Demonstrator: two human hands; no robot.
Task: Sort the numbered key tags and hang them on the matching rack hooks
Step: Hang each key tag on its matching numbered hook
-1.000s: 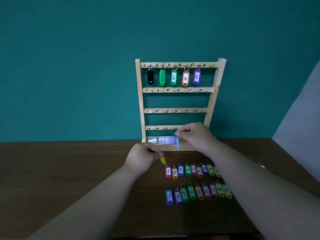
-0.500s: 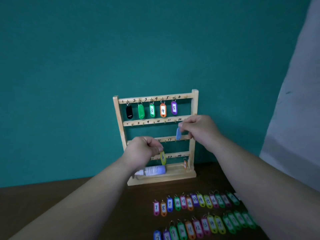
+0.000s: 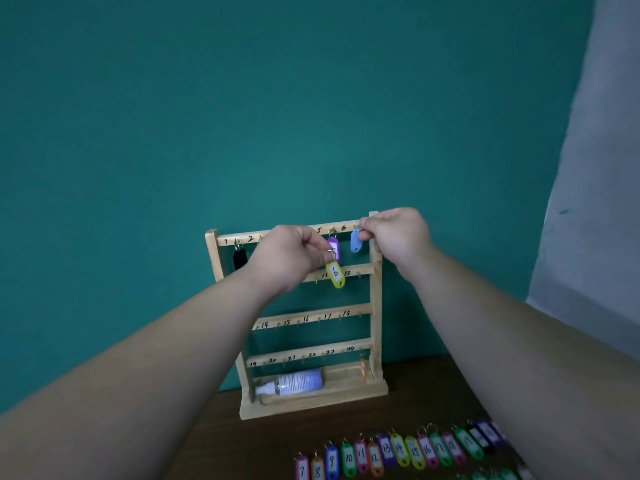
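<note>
A wooden key rack (image 3: 376, 317) with numbered hook rails stands against the teal wall. My right hand (image 3: 394, 233) pinches the ring of a light blue tag (image 3: 355, 241) at the hook under number 6 on the top rail. My left hand (image 3: 291, 254) holds a yellow tag marked 6 (image 3: 336, 274) by its ring, hanging in front of the second rail. A black tag (image 3: 239, 258) hangs at hook 1 and a purple tag (image 3: 333, 247) at hook 5. My left hand hides the tags between them.
A row of coloured numbered tags (image 3: 398, 452) lies on the brown table (image 3: 214, 438) in front of the rack. A small spray bottle (image 3: 294, 384) lies in the rack's base tray. An orange tag (image 3: 363, 368) hangs at the bottom right hook. A grey wall (image 3: 595, 202) rises at right.
Both hands rose from the table to the rack's top rail, carrying the yellow and blue tags. The view tilted upward, so the rack sits lower in frame.
</note>
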